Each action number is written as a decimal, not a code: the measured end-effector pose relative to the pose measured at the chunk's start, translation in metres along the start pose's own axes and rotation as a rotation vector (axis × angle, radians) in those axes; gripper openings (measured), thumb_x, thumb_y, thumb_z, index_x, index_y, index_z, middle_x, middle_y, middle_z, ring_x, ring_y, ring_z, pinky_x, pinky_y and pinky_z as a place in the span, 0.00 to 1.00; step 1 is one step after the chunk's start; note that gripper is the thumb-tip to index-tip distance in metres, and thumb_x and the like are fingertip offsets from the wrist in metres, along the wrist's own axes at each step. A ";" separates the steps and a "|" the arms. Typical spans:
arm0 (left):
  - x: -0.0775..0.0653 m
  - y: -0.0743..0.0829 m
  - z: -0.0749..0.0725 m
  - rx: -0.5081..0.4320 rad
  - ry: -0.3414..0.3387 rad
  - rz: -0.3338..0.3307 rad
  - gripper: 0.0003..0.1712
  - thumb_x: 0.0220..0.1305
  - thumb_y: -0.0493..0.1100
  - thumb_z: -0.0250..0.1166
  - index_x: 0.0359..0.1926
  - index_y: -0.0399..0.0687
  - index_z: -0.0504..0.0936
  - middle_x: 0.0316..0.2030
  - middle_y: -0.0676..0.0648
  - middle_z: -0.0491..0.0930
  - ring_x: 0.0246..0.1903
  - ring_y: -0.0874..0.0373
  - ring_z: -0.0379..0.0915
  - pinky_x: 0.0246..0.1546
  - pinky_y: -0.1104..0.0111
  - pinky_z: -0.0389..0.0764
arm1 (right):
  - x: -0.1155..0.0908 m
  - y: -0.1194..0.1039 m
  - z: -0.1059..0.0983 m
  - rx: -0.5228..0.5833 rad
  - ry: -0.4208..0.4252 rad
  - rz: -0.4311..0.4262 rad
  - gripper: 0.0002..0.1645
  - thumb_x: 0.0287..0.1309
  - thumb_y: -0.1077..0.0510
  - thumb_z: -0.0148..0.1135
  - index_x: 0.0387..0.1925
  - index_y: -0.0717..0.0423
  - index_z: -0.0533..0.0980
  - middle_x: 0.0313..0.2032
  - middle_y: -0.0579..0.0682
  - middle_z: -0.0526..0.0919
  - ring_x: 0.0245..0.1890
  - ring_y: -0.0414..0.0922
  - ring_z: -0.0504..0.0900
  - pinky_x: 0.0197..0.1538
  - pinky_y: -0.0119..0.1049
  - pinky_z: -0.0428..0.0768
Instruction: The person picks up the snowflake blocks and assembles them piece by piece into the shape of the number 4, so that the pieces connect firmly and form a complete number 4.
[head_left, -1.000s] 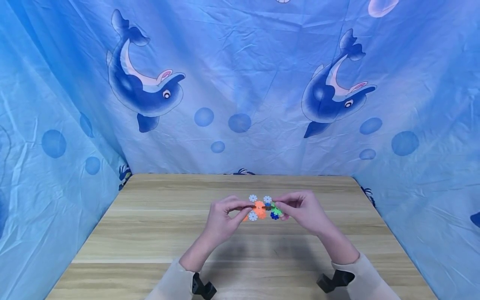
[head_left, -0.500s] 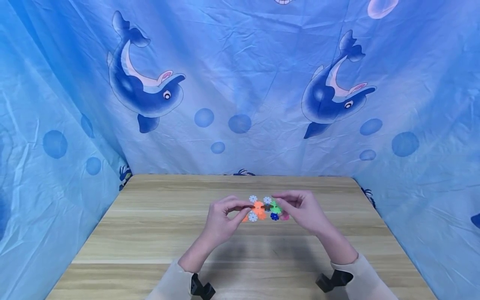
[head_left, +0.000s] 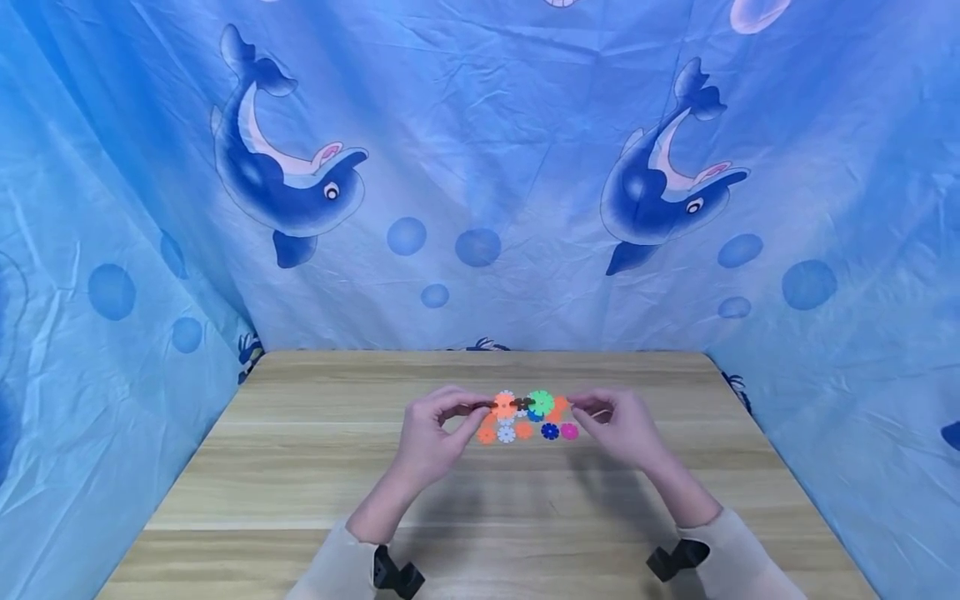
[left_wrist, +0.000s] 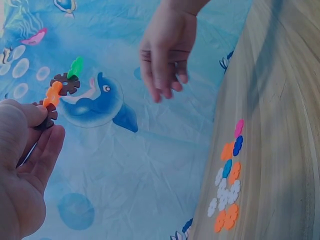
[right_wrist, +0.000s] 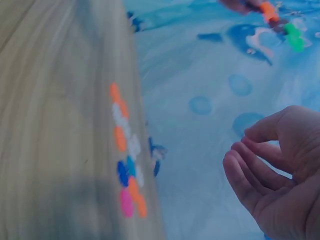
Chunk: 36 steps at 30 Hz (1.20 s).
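My left hand (head_left: 435,437) pinches one end of a short chain of interlocking snowflake discs. In the left wrist view the chain runs from a brown disc (left_wrist: 47,116) in the fingers through an orange disc (left_wrist: 53,94) and another brown disc (left_wrist: 65,84) to a green disc (left_wrist: 75,67) at the far tip. The chain hangs in the air above the table. To the right of the green end is my right hand (head_left: 621,429), apart from the chain. Its fingers bend loosely with nothing between them, as the right wrist view of the hand (right_wrist: 280,175) shows.
Loose discs lie flat under the chain on the wooden table (head_left: 300,483), among them a magenta disc (head_left: 569,432), a dark blue disc (head_left: 551,432), a white disc (head_left: 506,433) and several orange ones. A dolphin-print curtain (head_left: 480,167) stands behind the table.
My right hand has let go of the green disc and moved slightly right. The left hand has shifted a little left and up with the chain, uncovering more of the loose discs.
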<state>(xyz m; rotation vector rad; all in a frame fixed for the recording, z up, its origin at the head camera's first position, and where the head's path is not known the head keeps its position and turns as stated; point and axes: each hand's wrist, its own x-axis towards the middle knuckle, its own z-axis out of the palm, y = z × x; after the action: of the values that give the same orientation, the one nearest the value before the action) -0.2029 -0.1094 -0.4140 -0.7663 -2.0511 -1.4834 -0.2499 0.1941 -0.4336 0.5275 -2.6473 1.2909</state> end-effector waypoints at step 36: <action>-0.003 0.004 -0.004 -0.016 -0.019 0.047 0.10 0.67 0.32 0.72 0.47 0.46 0.92 0.41 0.47 0.91 0.40 0.56 0.89 0.44 0.63 0.93 | 0.003 0.053 0.056 -0.349 -0.139 0.043 0.07 0.59 0.68 0.74 0.39 0.59 0.88 0.38 0.52 0.90 0.40 0.47 0.87 0.49 0.47 0.90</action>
<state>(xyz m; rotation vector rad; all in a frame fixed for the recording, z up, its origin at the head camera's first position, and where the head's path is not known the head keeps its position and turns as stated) -0.1978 -0.1124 -0.4129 -0.8323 -2.0230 -1.4740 -0.2712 0.1797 -0.5059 0.5242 -2.9226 0.7973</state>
